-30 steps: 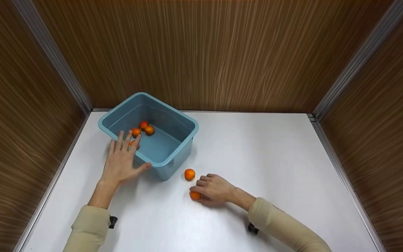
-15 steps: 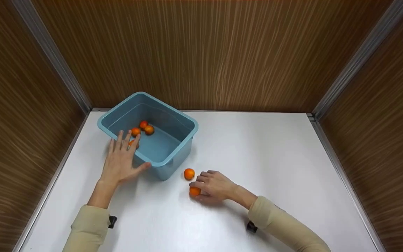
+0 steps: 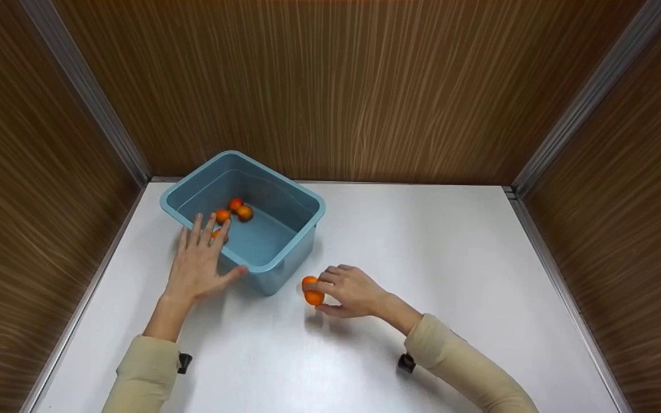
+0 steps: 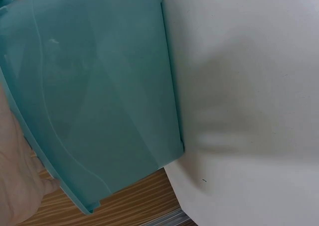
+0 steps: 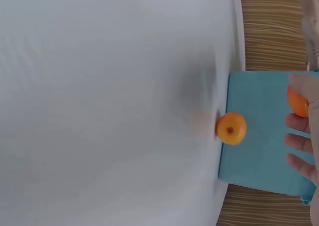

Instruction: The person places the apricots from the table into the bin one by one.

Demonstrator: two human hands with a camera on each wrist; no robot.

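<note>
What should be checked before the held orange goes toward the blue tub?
1. Right hand pinches an orange: ok.
2. Held orange lifted off the table: ok, its shadow lies below it.
3. Second orange lies loose on the table near the tub: ok.
4. Left hand rests on the tub rim: ok.
5. Tub has free floor beside its oranges: ok.
6. Grip firmness: cannot tell.

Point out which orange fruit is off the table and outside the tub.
The fruit pinched in the right hand; another fruit lies on the table, the others in the blue tub.
</note>
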